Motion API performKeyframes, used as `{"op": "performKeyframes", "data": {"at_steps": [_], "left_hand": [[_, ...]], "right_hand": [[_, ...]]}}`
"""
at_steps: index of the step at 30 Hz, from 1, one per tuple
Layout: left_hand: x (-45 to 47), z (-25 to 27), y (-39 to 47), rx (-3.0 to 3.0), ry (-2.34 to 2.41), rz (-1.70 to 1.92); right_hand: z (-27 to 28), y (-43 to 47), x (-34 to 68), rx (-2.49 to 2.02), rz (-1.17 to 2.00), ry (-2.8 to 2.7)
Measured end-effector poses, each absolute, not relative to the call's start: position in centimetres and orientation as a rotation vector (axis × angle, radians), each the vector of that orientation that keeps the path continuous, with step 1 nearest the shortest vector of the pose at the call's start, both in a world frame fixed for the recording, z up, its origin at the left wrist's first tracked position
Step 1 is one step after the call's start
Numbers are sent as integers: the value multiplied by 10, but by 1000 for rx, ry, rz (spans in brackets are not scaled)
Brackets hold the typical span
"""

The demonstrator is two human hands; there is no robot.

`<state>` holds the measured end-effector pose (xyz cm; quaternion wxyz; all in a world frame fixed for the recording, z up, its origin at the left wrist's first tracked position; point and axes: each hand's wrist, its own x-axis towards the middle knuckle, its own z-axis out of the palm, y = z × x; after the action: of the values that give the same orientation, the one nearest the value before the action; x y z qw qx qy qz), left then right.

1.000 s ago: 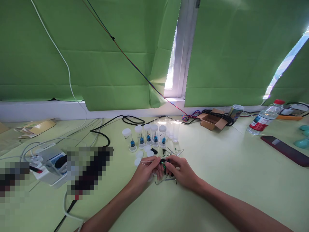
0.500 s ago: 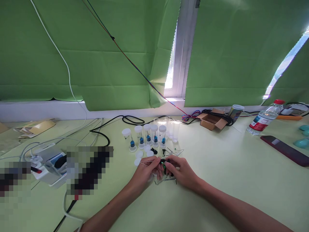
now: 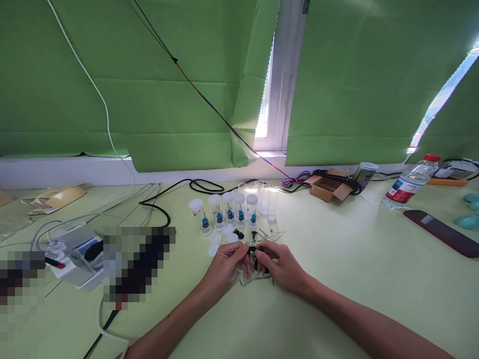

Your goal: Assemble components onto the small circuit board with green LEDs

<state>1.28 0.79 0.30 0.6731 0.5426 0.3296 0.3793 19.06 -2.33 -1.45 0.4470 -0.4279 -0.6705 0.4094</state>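
Note:
My left hand [image 3: 227, 260] and my right hand [image 3: 280, 261] meet over the table, fingers closed in pinches on a small black and green piece [image 3: 255, 255]. Fingertips cover much of it, so its kind is unclear. A thin bent wire [image 3: 225, 253] sticks out to the left from my left hand. Just beyond the hands lie small black parts [image 3: 238, 234], thin metal rods [image 3: 272, 235] and round white caps [image 3: 216, 239]. Behind them stand several clear capped tubes [image 3: 205, 219] with blue pieces inside. More rods lie under my hands, partly hidden.
Uncapped clear tubes [image 3: 271, 204] stand at the back, near an open cardboard box [image 3: 327, 188] with black cable. To the right are a water bottle [image 3: 406, 187] and a dark phone-like slab [image 3: 441, 232]. A white power strip [image 3: 77, 254] and cables occupy the left.
Almost nothing differs. Both hands stay in the same place on the small black and green piece, with only a very slight shift of the fingers.

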Motion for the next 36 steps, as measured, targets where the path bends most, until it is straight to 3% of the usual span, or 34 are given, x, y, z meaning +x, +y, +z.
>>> {"op": "performKeyframes", "data": {"at_steps": [36], "left_hand": [[12, -2, 10, 1238, 733, 857]], "right_hand": [[-17, -22, 191, -1033, 1007, -1668]]}}
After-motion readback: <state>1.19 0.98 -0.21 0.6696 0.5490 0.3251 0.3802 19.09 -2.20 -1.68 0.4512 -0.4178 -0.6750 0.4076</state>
